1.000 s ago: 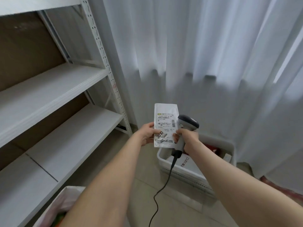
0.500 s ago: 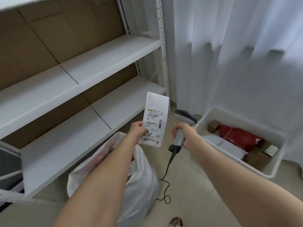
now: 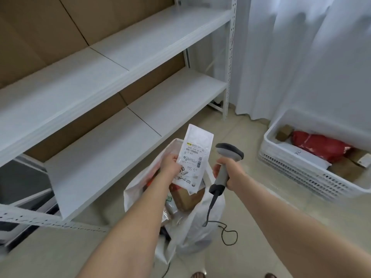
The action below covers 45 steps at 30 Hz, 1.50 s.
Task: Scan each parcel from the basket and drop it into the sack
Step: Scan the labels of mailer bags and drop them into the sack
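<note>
"Where was the parcel when you looked over?"

"In the left hand (image 3: 169,164), pinched along its left edge between thumb and fingers. It was a flat white parcel (image 3: 194,155), label facing up at the person, and it hung right over the open mouth of the sack (image 3: 200,229). Its lower corner was just above a brown box (image 3: 185,199) lying inside."

"And the other hand?"

"The right hand (image 3: 230,174) was wrapped round the handle of the scanner (image 3: 224,165), just beside the parcel. I couldn't tell whether a finger sat on the trigger, nor whether the label had been read. The cable (image 3: 210,209) trailed down across the sack's side to the floor."

"So the drop was the step in hand?"

"That was my reading of it. To do it well, I'd have lowered the parcel until its bottom edge was inside the rim, then simply opened the fingers so it slid down beside the box instead of perching on top. The sack was soft plastic with a sagging rim, and I thought a release from higher up might catch that rim and spill onto the floor. I'd also have kept the scanner and its cable away from the mouth."

"Much left to do?"

"The basket (image 3: 291,173) stood on the floor well off to the right, with a red parcel (image 3: 321,145) and other packages in it, so I'd say several more rounds."
</note>
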Each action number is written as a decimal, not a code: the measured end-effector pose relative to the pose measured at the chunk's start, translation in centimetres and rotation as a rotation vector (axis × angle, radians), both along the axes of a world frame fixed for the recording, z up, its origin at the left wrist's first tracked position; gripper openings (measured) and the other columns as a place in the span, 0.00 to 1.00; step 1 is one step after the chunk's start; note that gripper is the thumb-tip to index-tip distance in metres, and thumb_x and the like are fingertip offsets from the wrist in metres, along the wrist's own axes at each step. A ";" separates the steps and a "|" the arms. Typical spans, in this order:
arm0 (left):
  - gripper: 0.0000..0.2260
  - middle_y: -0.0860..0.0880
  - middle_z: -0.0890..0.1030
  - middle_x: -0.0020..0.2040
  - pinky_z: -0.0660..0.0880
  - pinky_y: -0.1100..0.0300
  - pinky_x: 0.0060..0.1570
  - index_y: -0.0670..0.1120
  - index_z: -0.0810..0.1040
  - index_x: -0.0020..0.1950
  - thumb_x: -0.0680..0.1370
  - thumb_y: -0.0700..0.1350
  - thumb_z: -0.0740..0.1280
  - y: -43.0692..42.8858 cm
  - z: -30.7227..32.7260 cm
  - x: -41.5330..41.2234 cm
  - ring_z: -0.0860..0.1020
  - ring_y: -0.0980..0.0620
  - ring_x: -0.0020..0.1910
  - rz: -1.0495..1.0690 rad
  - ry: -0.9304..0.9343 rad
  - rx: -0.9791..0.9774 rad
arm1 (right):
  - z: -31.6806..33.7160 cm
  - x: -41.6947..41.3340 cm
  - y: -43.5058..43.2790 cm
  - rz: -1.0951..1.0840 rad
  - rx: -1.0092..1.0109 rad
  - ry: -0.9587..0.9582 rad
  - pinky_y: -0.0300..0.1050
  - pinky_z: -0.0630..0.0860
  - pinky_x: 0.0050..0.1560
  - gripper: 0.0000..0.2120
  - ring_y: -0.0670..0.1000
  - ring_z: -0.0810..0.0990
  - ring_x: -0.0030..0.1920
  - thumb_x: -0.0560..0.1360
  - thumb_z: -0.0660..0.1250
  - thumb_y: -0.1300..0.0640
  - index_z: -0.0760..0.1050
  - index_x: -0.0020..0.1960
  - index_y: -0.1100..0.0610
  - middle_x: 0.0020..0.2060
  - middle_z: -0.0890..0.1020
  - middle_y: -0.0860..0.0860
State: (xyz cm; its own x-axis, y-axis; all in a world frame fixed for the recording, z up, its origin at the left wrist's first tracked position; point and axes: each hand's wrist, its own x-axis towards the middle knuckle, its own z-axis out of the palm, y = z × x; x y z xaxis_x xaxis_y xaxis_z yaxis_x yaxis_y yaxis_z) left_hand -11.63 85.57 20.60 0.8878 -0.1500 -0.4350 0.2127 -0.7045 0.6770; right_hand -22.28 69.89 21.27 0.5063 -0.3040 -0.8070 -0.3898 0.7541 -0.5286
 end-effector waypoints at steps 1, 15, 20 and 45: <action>0.11 0.52 0.79 0.46 0.76 0.56 0.38 0.49 0.74 0.52 0.77 0.34 0.62 1.4 -1.3 0.6 0.78 0.52 0.41 -0.013 -0.006 0.033 | -1.2 0.6 1.4 0.000 0.008 0.013 0.42 0.76 0.29 0.04 0.52 0.76 0.29 0.74 0.66 0.66 0.72 0.47 0.63 0.32 0.76 0.56; 0.21 0.47 0.78 0.46 0.69 0.60 0.30 0.49 0.77 0.59 0.76 0.30 0.53 8.6 -17.6 -2.2 0.75 0.50 0.36 -0.584 -0.004 0.392 | -16.8 -2.0 11.4 0.040 -0.036 0.239 0.57 0.77 0.52 0.11 0.60 0.77 0.45 0.71 0.69 0.66 0.75 0.53 0.62 0.44 0.77 0.59; 0.22 0.44 0.76 0.64 0.75 0.53 0.58 0.48 0.72 0.70 0.77 0.34 0.59 9.4 -22.3 -3.0 0.75 0.44 0.61 -0.804 0.208 0.625 | -19.4 -1.8 12.5 -0.015 -0.005 0.163 0.56 0.79 0.52 0.13 0.59 0.81 0.48 0.72 0.69 0.67 0.76 0.55 0.60 0.47 0.82 0.60; 0.18 0.46 0.76 0.65 0.71 0.55 0.60 0.49 0.75 0.65 0.78 0.38 0.57 -15.3 -0.8 -9.8 0.74 0.44 0.62 -0.672 -0.137 0.336 | -1.7 -14.1 -5.7 -0.256 -0.202 -0.047 0.44 0.72 0.39 0.09 0.50 0.76 0.34 0.73 0.66 0.70 0.75 0.49 0.58 0.36 0.80 0.54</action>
State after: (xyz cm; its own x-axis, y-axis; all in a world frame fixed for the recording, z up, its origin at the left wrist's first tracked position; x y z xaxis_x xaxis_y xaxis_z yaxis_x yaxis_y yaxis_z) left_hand -21.42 70.32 19.82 0.7018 -0.5558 -0.4456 -0.4047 -0.8259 0.3926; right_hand -36.35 64.14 19.56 0.4282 -0.5775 -0.6951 -0.1731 0.7025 -0.6903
